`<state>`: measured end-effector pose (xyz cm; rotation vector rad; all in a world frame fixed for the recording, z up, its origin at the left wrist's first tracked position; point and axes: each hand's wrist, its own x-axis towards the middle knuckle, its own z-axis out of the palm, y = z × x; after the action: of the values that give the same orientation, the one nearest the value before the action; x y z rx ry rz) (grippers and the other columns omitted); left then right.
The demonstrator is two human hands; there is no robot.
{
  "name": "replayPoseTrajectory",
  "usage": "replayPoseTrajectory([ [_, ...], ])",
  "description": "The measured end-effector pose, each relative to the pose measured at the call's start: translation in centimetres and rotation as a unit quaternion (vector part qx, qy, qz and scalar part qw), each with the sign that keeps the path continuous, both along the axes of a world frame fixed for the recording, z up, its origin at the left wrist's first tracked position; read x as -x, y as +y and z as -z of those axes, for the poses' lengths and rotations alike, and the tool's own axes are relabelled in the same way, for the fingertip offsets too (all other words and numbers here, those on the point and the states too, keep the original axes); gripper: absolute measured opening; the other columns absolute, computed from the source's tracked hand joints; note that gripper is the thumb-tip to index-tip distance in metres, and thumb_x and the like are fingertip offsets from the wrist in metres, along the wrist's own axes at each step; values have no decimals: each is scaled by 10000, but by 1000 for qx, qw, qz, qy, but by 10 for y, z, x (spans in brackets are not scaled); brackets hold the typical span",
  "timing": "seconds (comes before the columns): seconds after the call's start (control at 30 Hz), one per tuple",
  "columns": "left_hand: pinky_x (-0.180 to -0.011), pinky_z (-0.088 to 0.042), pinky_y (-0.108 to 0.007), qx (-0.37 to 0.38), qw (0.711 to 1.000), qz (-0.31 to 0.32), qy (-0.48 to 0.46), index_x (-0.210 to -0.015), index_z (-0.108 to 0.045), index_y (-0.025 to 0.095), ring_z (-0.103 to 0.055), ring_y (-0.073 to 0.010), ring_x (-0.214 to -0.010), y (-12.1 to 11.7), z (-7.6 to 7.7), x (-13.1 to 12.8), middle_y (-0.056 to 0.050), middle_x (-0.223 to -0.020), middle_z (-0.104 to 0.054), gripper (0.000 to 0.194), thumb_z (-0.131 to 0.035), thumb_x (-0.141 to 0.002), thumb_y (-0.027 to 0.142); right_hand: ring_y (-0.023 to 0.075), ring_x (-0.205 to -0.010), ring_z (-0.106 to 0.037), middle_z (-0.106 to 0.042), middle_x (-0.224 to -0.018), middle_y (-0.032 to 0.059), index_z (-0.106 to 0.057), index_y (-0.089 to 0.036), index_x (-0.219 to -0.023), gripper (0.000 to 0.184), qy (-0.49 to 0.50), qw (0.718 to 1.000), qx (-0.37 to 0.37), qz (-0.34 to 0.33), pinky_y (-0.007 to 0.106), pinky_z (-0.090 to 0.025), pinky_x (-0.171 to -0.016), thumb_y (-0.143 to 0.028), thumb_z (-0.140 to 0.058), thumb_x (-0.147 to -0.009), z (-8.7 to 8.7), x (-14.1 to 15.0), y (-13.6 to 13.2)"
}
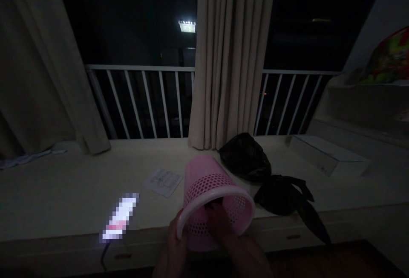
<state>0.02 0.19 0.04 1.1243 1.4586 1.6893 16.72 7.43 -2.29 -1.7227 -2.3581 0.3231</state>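
Note:
A pink plastic wastebasket [204, 168] with a perforated band lies tilted on the pale ledge, its mouth towards me. My left hand [177, 237] is closed around the left side of its rim. My right hand [217, 220] reaches through the mouth into the basket. Its fingertips are beside dark, black material [217, 201] inside; shadow hides how the fingers are set. To the right of the basket lie a bulging black plastic bag [245, 157] and a second black bag [279, 195], whose loose ends hang over the ledge's front edge.
A lit, blurred-out phone-like screen [120, 217] with a cable stands at the front left. A sheet of paper [163, 182] lies left of the basket. A white box [329, 154] sits at the right. Behind are curtains [234, 56] and a white railing [140, 68].

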Motion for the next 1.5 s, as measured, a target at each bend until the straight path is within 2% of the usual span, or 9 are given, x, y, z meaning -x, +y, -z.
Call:
replayPoseTrajectory([
  [0.27, -926, -484, -425, 11, 1000, 1, 2, -1136, -614, 122, -608, -308, -1075, 0, 4, -1, -153, -1134, -659, 546, -599, -692, 439, 194, -1148, -494, -537, -1222, 94, -551, -149, -1228, 332, 15, 1000, -11, 7, 439, -385, -1013, -240, -469, -920, -1, 2, -2],
  [0.4, -900, -502, -393, 23, 999, 16, -21, -1171, -609, 126, -621, -299, -1063, 0, 6, -4, -141, -1124, -672, 599, -620, -690, 483, 197, -1150, -509, -564, -1221, 104, -606, -225, -1216, 386, 19, 999, -18, 25, 372, -383, -1007, -194, -338, -940, -1, 3, -4],
  [0.67, -843, -530, -366, 46, 999, 13, -23, -1135, -634, 124, -640, -301, -1024, 0, 5, -1, -139, -1090, -689, 644, -641, -655, 554, 201, -1076, -569, -554, -1282, 32, -586, -352, -1262, 559, 26, 999, -7, 45, 301, -458, -810, -211, -159, -930, 6, -1, -5],
  [0.9, -853, -528, -370, 62, 997, 24, -30, -1160, -614, 111, -647, -299, -1009, -1, -4, -4, -143, -1075, -694, 702, -648, -630, 570, 221, -1116, -543, -584, -1234, 48, -621, -347, -1222, 553, 31, 998, -6, 50, 317, -432, -904, -213, -178, -919, -5, 5, 0],
  [1.07, -873, -518, -375, 42, 998, 47, -24, -1224, -562, 135, -630, -289, -1054, 0, 8, -5, -144, -1156, -662, 643, -607, -723, 534, 193, -1157, -527, -571, -1262, 21, -506, -375, -1334, 531, 47, 998, -13, 38, 275, -447, -857, -257, -166, -944, -25, -31, -56],
  [1.13, -895, -506, -376, 33, 999, 35, -11, -1210, -568, 138, -619, -290, -1075, 1, 14, -4, -148, -1171, -654, 613, -604, -732, 521, 156, -1198, -497, -507, -1343, -15, -324, -391, -1440, 524, 51, 998, -13, 33, 240, -440, -880, -249, -227, -946, -24, -51, -86],
  [1.2, -898, -504, -372, 35, 999, 34, 0, -1211, -567, 141, -617, -286, -1080, 1, 17, -3, -143, -1171, -653, 603, -600, -739, 515, 198, -1161, -520, -543, -1297, 25, -338, -365, -1442, 558, 40, 998, -16, 39, 285, -429, -903, -228, -343, -901, -16, -60, -99],
  [1.37, -882, -509, -368, 25, 999, 18, 19, -1185, -568, 144, -615, -277, -1069, 3, 19, -5, -137, -1159, -645, 580, -605, -730, 501, 244, -1185, -481, -538, -1277, 86, -521, -290, -1330, 488, 12, 999, -28, 34, 358, -375, -984, -269, -475, -844, 9, -35, -61],
  [1.5, -886, -502, -381, 11, 999, -28, 28, -1145, -565, 139, -609, -276, -1050, 3, 17, -10, -143, -1144, -622, 553, -594, -732, 505, 221, -1184, -458, -488, -1310, 108, -527, -189, -1281, 438, 0, 999, -30, 26, 422, -367, -1006, -385, -466, -894, 14, -12, -24],
])
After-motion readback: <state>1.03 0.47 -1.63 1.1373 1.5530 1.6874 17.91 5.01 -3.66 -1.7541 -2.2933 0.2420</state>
